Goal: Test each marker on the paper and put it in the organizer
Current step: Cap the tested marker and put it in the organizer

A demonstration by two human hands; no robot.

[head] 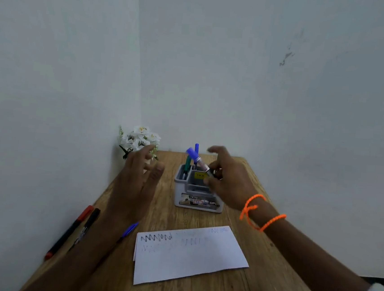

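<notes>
At a wooden table set into the corner of a pale room, a person's right hand grips a blue-capped marker between thumb and fingertips over the gray organizer, the cap end tilted up and to the left while the lower end dips toward the organizer's top; whether its tip has reached a compartment cannot be told. The remaining fingers of that hand are spread loosely, and an orange cord bracelet circles the wrist. The left hand is raised above the table to the left of the organizer, open with fingers extended, holding nothing. In the organizer's rear slots stand a green marker and another blue marker, both upright. A white sheet of paper lies nearer the camera, with black zigzag test strokes along its upper left and fainter ones beside them. On the table's left edge lie a red marker and a black marker, side by side, and a blue pen shows partly from beneath the left forearm. A small pot of white flowers sits in the far left corner.
</notes>
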